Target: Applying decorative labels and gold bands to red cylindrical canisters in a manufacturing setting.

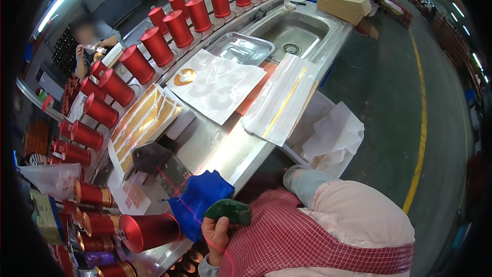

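Note:
My left hand (216, 236) is closed round a smooth, glossy dark green piece (229, 212) with a rounded edge, its thumb pressed on the face. Just beyond it a crumpled blue cloth (202, 200) lies at the bench edge. A large red metallic canister (151, 232) lies on its side against the cloth. My right forearm (307, 183), in a pale sleeve with a grey cuff, reaches to the bench side; the hand itself is hidden. A dark angular block (151, 157) rests on the bench beyond the cloth, beside a sheet of gold decals (141, 123).
White sheets (218, 84) and a plastic-covered sheet with a gold strip (282, 97) lie on the steel bench. Beyond are a metal tray (241, 47), a sink (294, 33) and a cardboard box (343, 6). Red canisters (137, 64) line the far side; a co-worker (97, 41) sits opposite.

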`<state>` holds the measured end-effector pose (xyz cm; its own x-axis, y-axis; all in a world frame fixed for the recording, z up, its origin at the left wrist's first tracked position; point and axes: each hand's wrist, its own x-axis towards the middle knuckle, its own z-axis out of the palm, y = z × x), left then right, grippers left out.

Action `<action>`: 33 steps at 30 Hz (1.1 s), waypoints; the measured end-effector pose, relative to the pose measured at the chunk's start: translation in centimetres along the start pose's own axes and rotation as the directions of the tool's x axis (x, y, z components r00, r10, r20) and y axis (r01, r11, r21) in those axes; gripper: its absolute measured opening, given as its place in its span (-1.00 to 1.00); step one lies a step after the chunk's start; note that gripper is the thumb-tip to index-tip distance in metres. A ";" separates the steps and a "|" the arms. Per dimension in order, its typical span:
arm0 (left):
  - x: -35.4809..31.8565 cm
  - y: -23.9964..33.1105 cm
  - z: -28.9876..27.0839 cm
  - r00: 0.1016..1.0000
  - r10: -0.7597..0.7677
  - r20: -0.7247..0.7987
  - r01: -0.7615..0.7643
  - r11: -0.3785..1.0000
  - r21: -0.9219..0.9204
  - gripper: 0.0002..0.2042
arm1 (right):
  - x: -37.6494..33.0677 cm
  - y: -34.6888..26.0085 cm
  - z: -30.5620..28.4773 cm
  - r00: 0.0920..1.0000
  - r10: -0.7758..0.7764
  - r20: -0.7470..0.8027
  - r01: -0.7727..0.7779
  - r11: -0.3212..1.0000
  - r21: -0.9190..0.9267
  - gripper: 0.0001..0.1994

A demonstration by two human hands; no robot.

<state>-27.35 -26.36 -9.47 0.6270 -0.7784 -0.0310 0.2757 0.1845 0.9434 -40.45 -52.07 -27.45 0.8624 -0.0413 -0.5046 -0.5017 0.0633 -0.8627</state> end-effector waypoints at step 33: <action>0.9 1.2 1.9 0.997 0.002 0.079 0.009 0.991 -0.132 -0.71 | -8.6 -1.5 -8.3 0.792 -0.606 0.079 0.426 0.639 0.640 -0.43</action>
<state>-27.83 -27.93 -7.73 0.5682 -0.8229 -0.0030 0.3751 0.2557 0.8910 -47.67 -60.06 -22.14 0.9920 0.0075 0.1261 0.0897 0.6614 -0.7446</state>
